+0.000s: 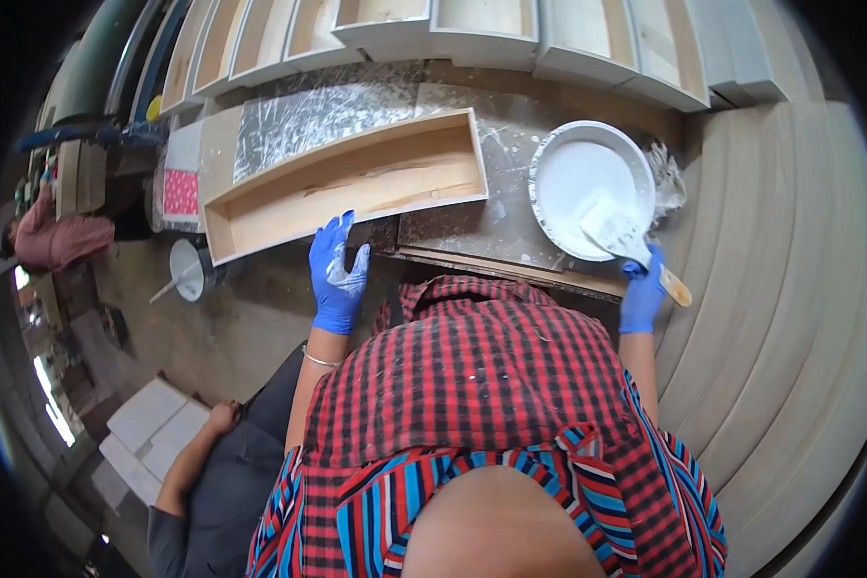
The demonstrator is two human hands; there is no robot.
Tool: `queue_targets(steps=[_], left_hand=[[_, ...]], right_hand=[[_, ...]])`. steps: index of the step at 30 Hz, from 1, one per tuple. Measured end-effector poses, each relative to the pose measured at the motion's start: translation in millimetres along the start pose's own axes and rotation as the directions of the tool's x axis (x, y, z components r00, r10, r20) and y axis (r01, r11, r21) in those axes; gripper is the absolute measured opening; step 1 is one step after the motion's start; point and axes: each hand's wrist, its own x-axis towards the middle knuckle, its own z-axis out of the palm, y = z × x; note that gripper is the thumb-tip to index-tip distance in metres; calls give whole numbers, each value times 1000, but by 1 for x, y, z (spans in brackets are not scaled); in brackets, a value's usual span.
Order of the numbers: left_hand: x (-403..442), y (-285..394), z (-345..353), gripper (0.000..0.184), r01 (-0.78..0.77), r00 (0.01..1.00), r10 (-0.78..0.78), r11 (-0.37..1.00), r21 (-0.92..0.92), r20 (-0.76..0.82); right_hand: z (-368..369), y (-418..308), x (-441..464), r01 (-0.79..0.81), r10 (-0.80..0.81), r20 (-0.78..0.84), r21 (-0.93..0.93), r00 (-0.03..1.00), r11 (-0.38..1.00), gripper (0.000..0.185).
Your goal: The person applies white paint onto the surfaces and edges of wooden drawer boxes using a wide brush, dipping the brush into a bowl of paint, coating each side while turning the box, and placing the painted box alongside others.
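Containers: one round basin (537, 193), right part of tabletop (453, 236), toward near edge; white paint (583, 178) inside. One long wooden box (356, 162), left of basin, set slantwise, its left end by tabletop's left edge; pale wood interior showing. At least seven more boxes (486, 46) lined along far edge. One bucket (188, 265) beyond left edge, one stick (169, 288) leaning in it.

Hands: two, blue-gloved. Right hand (643, 297) grasping one brush (615, 231), bristles over basin's paint. Left hand (337, 275) released, palm paint-smeared, fingertips at box's near rim; contact unclear.
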Motion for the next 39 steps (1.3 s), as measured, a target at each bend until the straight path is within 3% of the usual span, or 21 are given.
queue_targets(steps=[5,8,13,16,18,20,22,24,25,26,28,32,37,39], left_hand=[[4,4,2,45,-57,994,51,996,65,97],[11,7,14,45,-92,988,90,996,10,127],[23,5,34,52,-159,973,169,985,-72,157],[31,5,47,61,-192,962,197,980,-42,189],[41,7,51,59,-192,948,178,981,31,264],[46,0,57,55,-227,956,203,970,93,214],[48,-5,65,50,-190,932,142,975,113,334],[43,-12,71,49,-202,950,188,979,30,250],[44,-10,67,47,-231,954,219,972,37,205],[49,-10,67,48,-206,948,192,978,27,255],[52,-15,66,48,-200,918,157,976,83,363],[52,-20,67,41,-252,916,208,964,87,344],[60,-18,55,25,-350,863,294,935,65,411],[73,-15,37,29,-381,817,325,924,24,477]], right_hand=[[-11,-36,-4,188,-193,17,-323,981,928,25],[3,-61,-6,200,-154,134,-470,979,860,22],[43,-96,-25,372,-297,230,-660,927,653,23],[57,-97,-26,402,-298,271,-652,915,642,22],[62,-89,-26,350,-269,225,-654,937,671,21],[71,-96,-32,336,-245,231,-673,942,659,21],[63,-91,-27,343,-257,228,-663,939,665,22],[71,-89,-34,346,-275,210,-602,938,720,22],[68,-87,-34,425,-325,275,-639,905,642,22],[65,-89,-33,488,-366,330,-677,870,551,22],[72,-97,-40,416,-320,269,-658,909,628,21],[74,-90,-40,272,-246,121,-537,962,798,16],[69,-87,-42,283,-249,135,-503,959,817,17],[75,-92,-45,303,-271,137,-484,953,821,18]])
